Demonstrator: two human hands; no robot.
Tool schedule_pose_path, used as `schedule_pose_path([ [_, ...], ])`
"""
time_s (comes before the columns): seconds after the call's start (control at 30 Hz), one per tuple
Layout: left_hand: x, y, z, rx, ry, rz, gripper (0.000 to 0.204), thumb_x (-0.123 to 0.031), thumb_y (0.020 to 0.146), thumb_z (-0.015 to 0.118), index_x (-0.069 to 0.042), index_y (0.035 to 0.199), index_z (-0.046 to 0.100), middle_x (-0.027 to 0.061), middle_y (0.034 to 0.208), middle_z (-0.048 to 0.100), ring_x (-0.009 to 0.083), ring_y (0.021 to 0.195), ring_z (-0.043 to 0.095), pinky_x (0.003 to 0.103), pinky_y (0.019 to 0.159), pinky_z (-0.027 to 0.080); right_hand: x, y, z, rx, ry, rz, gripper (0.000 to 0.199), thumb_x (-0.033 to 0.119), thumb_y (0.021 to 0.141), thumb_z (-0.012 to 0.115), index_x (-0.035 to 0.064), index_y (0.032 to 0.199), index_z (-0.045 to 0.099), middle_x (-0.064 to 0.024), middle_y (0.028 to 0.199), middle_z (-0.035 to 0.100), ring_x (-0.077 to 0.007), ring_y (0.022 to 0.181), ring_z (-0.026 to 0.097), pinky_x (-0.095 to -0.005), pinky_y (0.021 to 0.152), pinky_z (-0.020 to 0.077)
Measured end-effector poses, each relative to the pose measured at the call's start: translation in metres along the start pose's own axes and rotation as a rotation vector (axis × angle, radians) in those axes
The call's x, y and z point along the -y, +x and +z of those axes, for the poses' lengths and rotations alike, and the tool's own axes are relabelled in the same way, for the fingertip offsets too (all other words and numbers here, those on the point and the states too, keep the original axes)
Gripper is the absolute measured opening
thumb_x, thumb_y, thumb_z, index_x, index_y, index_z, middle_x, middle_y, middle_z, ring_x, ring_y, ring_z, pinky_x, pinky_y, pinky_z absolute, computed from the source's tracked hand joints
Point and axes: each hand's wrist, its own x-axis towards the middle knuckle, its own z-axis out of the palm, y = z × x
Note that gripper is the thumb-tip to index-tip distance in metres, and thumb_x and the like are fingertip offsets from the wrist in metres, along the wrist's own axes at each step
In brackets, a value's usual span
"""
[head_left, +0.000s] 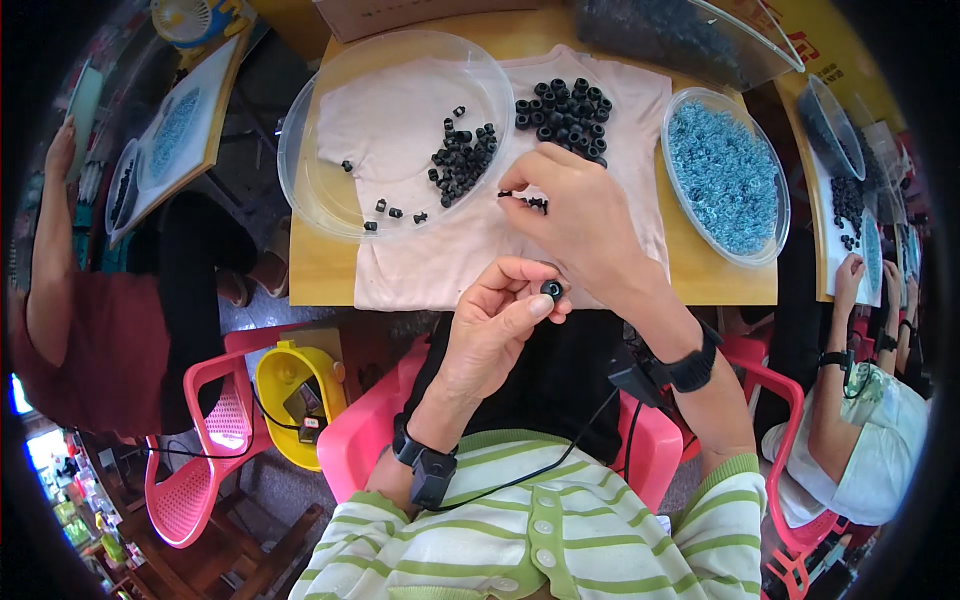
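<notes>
Head view: the left hand (492, 318) is curled, pinching a small black ring (551, 289) between thumb and fingertips, just off the wooden table's (320, 272) near edge. The right hand (578, 215) reaches over the beige cloth (450, 255), fingertips closed on small black pieces (535, 203), between the clear dish (395, 130) and a pile of black rings (565, 108).

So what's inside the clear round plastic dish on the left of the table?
The clear round plastic dish holds small black ring parts, clustered at its right, a few scattered lower. The beige cloth shows through underneath.
</notes>
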Motion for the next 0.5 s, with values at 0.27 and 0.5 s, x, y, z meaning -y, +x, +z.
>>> schedule_pose_path([
  [0.27, 0.004, 0.001, 0.010, 0.022, 0.017, 0.077, 0.021, -0.006, 0.094, 0.061, -0.001, 0.115, 0.057, 0.0131, 0.108, 0.065, 0.0170, 0.094, 0.066, 0.029, 0.085, 0.055, 0.021, -0.050, -0.059, 0.009, 0.408, 0.213, 0.012, 0.001, 0.082, 0.068, -0.0006, 0.094, 0.068, -0.0114, 0.088, 0.068, -0.0154, 0.072, 0.068, -0.0264, 0.063, 0.0556],
  [0.5, 0.002, 0.000, 0.027, 0.006, 0.136, 0.070, 0.024, -0.004, 0.090, 0.066, 0.002, 0.113, 0.058, 0.0134, 0.106, 0.066, 0.0175, 0.093, 0.067, 0.029, 0.084, 0.055, 0.023, -0.078, -0.082, 0.002, 0.589, 0.166, 0.016, -0.001, 0.089, 0.065, -0.0040, 0.104, 0.068, -0.0091, 0.094, 0.066, -0.0132, 0.080, 0.067, -0.0226, 0.067, 0.0550],
])
